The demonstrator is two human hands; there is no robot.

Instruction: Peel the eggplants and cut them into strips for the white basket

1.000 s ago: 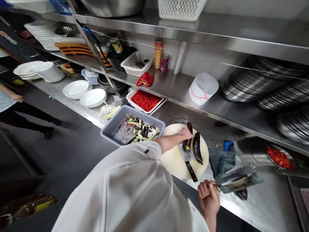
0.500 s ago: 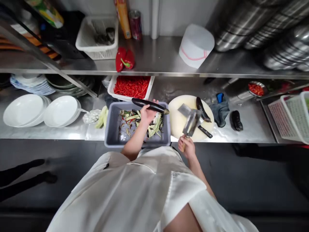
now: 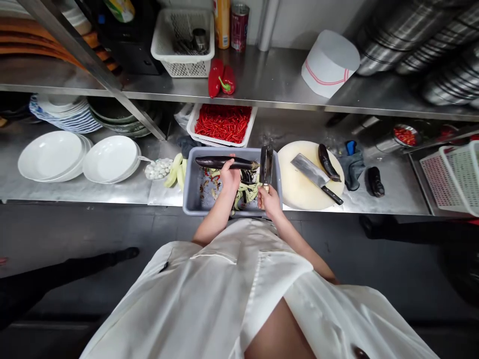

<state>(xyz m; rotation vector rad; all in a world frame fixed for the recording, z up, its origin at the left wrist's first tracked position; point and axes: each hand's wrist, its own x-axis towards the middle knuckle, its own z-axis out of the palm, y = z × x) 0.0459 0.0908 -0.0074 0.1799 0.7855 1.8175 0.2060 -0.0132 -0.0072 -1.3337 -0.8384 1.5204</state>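
Note:
A long dark eggplant (image 3: 213, 162) lies across my left hand (image 3: 229, 178), whose fingers are closed around it above the grey tub (image 3: 190, 199). My right hand (image 3: 270, 200) grips the wooden handle of a cleaver (image 3: 266, 167). The cleaver's blade points away from me, close to the eggplant's stem end and over the right side of the tub. Pale green and dark vegetable scraps (image 3: 247, 192) lie in the tub below. To the right, a black-handled cleaver (image 3: 310, 169) and another eggplant (image 3: 328, 162) rest on the round cutting board (image 3: 295, 194).
Behind the tub is a white tray of red chilies (image 3: 224, 124). White bowls (image 3: 50, 157), garlic cloves (image 3: 159, 169) and peeled eggplants (image 3: 174, 172) stand left. A cloth (image 3: 352, 167) and dark eggplant (image 3: 374, 182) lie right. A metal shelf (image 3: 269, 97) overhangs the counter. Other people's legs show on both sides.
My right hand has brought the cleaver left from over the cutting board to the tub, beside the eggplant's stem end. The left hand still holds the eggplant. The camera view has shifted.

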